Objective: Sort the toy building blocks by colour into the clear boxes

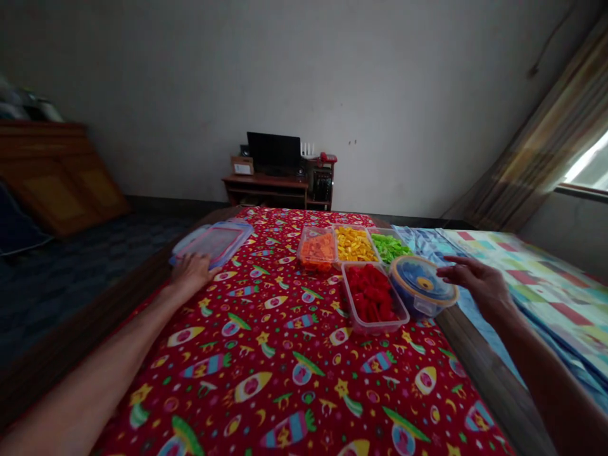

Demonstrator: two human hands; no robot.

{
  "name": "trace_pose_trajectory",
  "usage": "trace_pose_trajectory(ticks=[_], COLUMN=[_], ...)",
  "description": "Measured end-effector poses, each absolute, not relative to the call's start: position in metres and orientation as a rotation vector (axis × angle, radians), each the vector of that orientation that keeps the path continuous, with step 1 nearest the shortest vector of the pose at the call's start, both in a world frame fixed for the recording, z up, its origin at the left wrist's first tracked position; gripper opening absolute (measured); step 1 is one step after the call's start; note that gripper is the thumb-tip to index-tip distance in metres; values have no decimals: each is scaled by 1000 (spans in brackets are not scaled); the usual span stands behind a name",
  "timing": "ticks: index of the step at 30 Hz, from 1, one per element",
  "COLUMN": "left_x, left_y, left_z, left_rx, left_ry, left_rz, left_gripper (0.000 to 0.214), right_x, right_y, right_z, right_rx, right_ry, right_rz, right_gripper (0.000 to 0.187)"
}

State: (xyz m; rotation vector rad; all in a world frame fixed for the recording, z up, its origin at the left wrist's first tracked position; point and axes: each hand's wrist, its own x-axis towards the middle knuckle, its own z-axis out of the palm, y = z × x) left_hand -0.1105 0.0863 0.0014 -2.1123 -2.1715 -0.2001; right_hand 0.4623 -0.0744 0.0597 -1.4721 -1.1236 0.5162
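Note:
My left hand (pixel 194 272) lies with fingers stretched out at the near edge of a stack of clear plastic lids with coloured rims (pixel 216 244). It touches the lids; whether it grips them is hard to see. My right hand (pixel 477 285) hovers by the right side of a round container with a blue lid (pixel 422 282), fingers extended and nothing in them. Beside the round container stand open clear boxes of small coloured pieces: red pieces (pixel 371 294), orange pieces (pixel 318 249), yellow pieces (pixel 355 244) and green pieces (pixel 389 247).
A red patterned cloth (pixel 285 354) covers the table, whose dark wooden edge (pixel 489 354) shows. At the right is a bed with a patchwork cover (pixel 536 266). A low desk with a monitor (pixel 274 152) stands by the wall; a wooden cabinet (pixel 57 177) is left.

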Motion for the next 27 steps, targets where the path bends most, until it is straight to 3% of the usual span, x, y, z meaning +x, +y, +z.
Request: trace_pose_trajectory(ticks=[7, 15, 24, 27], left_x=[-126, -123, -101, -104], left_y=[101, 104, 100, 104], left_z=[7, 18, 17, 23], left_rx=[-2240, -2290, -2168, -2186], left_ry=[-2110, -2118, -2169, -2169], left_rz=[-163, -182, -178, -268], left_gripper=[16, 17, 33, 25], right_x=[426, 408, 400, 402], right_y=[-58, -63, -66, -71], right_z=[54, 52, 38, 36], right_rx=[-1454, -1417, -1447, -1457], right_ry=[-1314, -1498, -1630, -1676], right_rz=[567, 553, 583, 573], right_gripper=[34, 31, 31, 31])
